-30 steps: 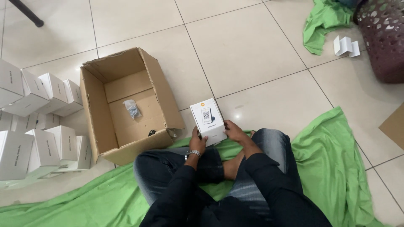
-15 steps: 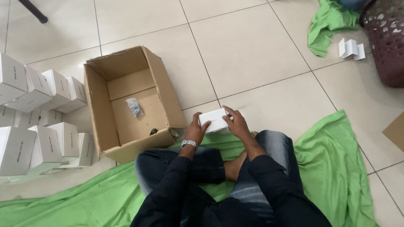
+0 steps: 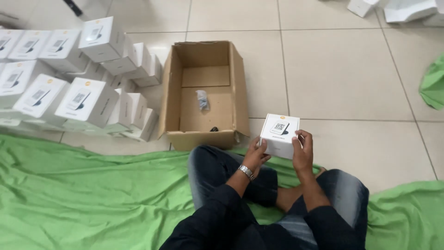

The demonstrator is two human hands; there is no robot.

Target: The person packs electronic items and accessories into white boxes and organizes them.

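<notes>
I sit cross-legged on a green cloth (image 3: 83, 194) and hold a small white box (image 3: 279, 135) in front of my knees. My left hand (image 3: 257, 155), with a metal watch on the wrist, grips the box's left side. My right hand (image 3: 303, 150) grips its right side, fingers over the top edge. The box's top face shows a small printed picture. To the left of the box stands an open brown cardboard carton (image 3: 203, 95), with a small plastic bag (image 3: 202, 99) and a dark bit lying inside.
Several identical white boxes (image 3: 85, 99) are stacked at the left, beside the carton. More white boxes (image 3: 402, 9) lie at the top right on the tiled floor. Another green cloth (image 3: 434, 83) shows at the right edge.
The view has shifted, bringing the stack of white boxes closer at the left. The box in my hands has been turned from lying flat to top face up.
</notes>
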